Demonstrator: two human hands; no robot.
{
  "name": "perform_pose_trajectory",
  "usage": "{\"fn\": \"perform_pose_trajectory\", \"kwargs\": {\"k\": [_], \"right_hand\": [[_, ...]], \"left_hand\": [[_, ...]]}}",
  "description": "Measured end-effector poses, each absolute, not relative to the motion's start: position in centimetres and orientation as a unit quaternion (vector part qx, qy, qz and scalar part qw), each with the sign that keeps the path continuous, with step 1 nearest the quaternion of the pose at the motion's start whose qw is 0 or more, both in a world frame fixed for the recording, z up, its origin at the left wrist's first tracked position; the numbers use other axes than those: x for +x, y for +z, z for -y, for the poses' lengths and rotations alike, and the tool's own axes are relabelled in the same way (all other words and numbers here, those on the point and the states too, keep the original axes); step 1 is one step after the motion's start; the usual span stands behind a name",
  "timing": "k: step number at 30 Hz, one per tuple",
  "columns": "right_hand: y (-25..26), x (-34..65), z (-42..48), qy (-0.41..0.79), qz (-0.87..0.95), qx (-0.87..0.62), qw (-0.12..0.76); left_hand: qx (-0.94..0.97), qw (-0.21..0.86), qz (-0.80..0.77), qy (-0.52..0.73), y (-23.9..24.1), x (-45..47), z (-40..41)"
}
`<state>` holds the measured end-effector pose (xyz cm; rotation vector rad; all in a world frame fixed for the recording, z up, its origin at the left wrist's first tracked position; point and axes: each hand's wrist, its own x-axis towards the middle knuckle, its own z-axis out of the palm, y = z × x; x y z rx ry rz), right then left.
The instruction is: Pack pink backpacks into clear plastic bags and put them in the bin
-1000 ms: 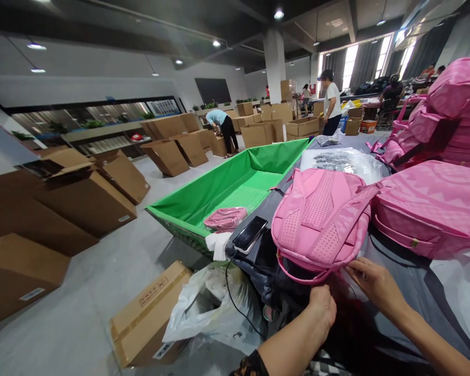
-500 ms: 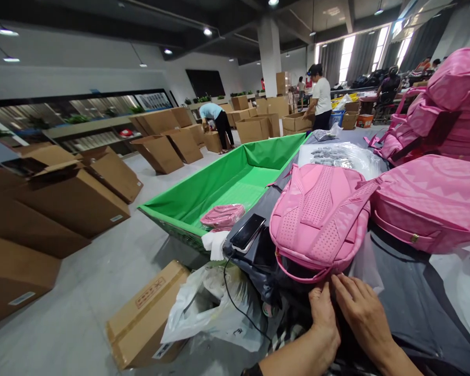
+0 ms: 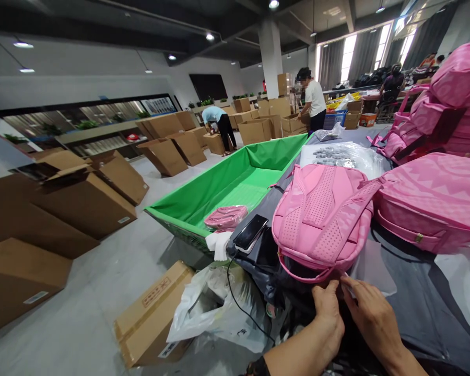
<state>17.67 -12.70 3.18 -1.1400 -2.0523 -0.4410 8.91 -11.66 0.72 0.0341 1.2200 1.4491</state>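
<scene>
A pink backpack (image 3: pixel 324 219) lies on the grey-covered table with its padded back panel and shoulder straps facing up. My left hand (image 3: pixel 329 310) is closed at its near edge, beside the loop handle (image 3: pixel 303 277). Close by on the right, my right hand (image 3: pixel 370 310) is also closed, its fingertips at the same edge. Whatever the fingertips pinch is hidden under the bag's rim. A translucent plastic sheet (image 3: pixel 372 269) pokes out beneath the backpack. More pink backpacks (image 3: pixel 434 201) lie and stack to the right.
Left of the table stands a green-lined bin (image 3: pixel 235 185) with a wrapped pink item (image 3: pixel 226 216) inside. A phone (image 3: pixel 251 232) with a cable rests at the table corner. Below are a white plastic bag (image 3: pixel 219 308) and a carton (image 3: pixel 152 313). Two people work among boxes farther back.
Both hands stay at the backpack's near edge, with the right hand's fingers shifted slightly. The view has turned a little to the left. In the background, the person in white leans farther over a box.
</scene>
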Motion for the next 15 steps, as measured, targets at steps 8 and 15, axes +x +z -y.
{"fn": "perform_pose_trajectory", "kwargs": {"k": [8,15], "right_hand": [[2.8,17.1,10.6,-0.229,0.768,-0.498,0.331],[3.0,17.7,11.3,-0.235,0.821,-0.435,0.284]], "left_hand": [[0.012,0.557,-0.538,0.632,0.1,8.6,12.3],[0.083,0.585,-0.470,0.655,1.3,8.3,12.2]]}}
